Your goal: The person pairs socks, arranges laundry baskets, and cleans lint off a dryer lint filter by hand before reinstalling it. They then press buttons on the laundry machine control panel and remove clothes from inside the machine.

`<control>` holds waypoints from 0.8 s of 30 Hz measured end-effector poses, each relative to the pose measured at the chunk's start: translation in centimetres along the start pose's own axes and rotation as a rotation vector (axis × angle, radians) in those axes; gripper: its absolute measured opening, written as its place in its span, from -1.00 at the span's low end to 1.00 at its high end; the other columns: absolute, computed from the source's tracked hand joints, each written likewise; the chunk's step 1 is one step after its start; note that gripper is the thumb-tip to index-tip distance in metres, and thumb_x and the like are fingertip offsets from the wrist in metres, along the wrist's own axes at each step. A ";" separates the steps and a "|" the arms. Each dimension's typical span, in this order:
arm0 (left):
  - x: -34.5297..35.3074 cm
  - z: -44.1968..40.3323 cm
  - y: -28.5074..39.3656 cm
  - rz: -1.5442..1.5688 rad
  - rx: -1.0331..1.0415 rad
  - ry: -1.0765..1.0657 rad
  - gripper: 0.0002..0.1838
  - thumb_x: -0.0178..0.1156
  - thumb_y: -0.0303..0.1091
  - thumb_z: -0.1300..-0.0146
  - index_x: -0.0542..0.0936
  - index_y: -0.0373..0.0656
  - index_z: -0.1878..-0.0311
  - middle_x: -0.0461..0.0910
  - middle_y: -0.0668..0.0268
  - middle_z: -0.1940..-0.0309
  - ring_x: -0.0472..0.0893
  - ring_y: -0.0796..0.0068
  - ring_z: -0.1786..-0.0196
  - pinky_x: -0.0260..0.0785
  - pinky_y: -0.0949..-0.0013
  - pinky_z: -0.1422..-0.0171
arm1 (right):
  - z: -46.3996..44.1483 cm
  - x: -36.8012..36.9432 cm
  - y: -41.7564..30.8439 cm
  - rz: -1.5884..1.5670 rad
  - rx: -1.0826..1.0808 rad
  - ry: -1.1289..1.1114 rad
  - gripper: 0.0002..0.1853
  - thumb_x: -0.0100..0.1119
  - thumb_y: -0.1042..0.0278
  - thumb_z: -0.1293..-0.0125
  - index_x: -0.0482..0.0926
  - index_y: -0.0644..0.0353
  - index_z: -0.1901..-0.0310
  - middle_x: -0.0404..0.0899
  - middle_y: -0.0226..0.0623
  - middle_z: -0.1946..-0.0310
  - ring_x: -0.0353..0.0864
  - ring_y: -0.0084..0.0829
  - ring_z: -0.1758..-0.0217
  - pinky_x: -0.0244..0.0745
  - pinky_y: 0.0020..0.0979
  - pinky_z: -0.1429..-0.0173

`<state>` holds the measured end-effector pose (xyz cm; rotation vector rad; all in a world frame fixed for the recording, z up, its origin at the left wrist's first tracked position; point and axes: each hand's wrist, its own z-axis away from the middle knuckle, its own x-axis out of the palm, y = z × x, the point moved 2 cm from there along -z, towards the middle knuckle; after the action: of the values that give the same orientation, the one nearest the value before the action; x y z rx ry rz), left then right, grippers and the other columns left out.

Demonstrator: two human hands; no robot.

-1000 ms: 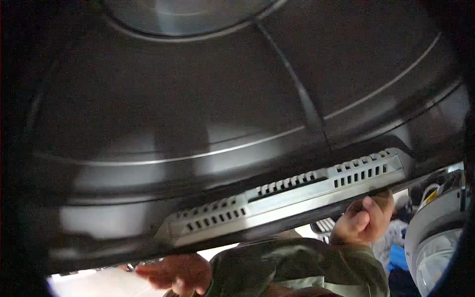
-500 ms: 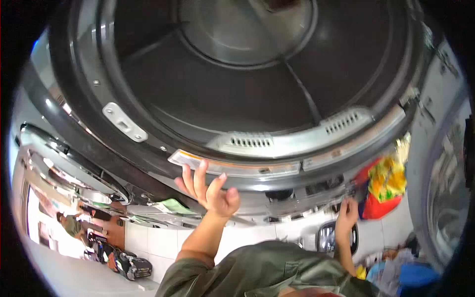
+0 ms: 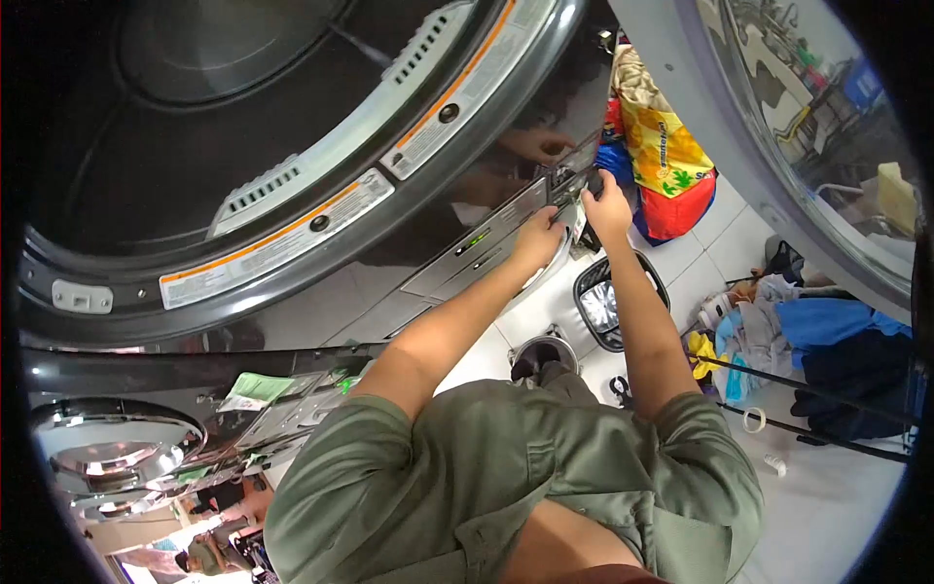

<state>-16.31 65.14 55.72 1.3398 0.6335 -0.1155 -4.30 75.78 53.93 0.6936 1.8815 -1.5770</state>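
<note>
Before me is the open dark drum [image 3: 282, 127] of a dryer-like machine, its rim carrying labels with an orange stripe. Below the rim runs a control panel [image 3: 477, 238] with a small green lit display. My left hand [image 3: 537, 241] is closed at the panel's right part, its fingers bent around something I cannot make out. Just right of it, my right hand [image 3: 609, 209] is closed, with a small black object [image 3: 594, 182] at its thumb and fingers. Whether that object is fixed to the panel cannot be told.
An open round door [image 3: 778, 146] stands on the right. Behind my right hand is a red and yellow bag [image 3: 666, 146]. A black basket [image 3: 589, 302] sits on the tiled floor, and clothes [image 3: 769, 321] are piled at right. More machines [image 3: 122, 438] and a person [image 3: 204, 553] appear lower left.
My view has turned, so the drum now lies upper left. My left hand, earlier raised with spread fingers before the rim, is now closed at the panel beside my right hand.
</note>
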 end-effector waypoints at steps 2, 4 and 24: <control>2.0 -1.7 -1.8 -0.002 -0.070 -0.069 -0.56 0.06 -0.24 -0.15 0.40 -0.22 -0.09 0.51 0.11 0.07 0.49 0.33 0.03 0.32 0.39 0.01 | -1.1 0.9 1.8 -0.022 0.061 -0.030 -0.47 0.12 0.14 0.04 0.37 0.03 -0.04 0.50 -0.09 0.14 0.50 -0.08 0.09 0.38 -0.18 0.04; 4.3 -3.0 -3.7 0.100 -0.230 -0.115 -0.55 0.02 -0.25 -0.19 0.36 -0.20 -0.14 0.45 0.13 -0.02 0.42 0.36 -0.09 0.25 0.37 -0.09 | -1.2 2.2 3.6 0.022 0.115 -0.221 -0.50 0.14 0.13 0.06 0.43 0.00 0.00 0.52 -0.08 0.16 0.50 -0.10 0.09 0.38 -0.18 0.04; 15.5 -11.7 -13.4 1.387 -0.627 0.195 -0.88 0.14 -0.25 -0.14 0.51 -0.07 0.39 0.54 0.40 0.47 0.52 0.48 0.36 0.36 0.39 0.21 | -1.2 6.8 6.7 -0.037 -0.213 -0.179 -0.81 0.13 0.19 0.04 0.55 0.11 0.42 0.46 -0.19 0.38 0.52 -0.12 0.36 0.40 -0.19 0.30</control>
<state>-13.44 76.94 35.49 0.9227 -0.2111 1.2416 -4.38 78.22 44.59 0.4141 1.9012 -1.3852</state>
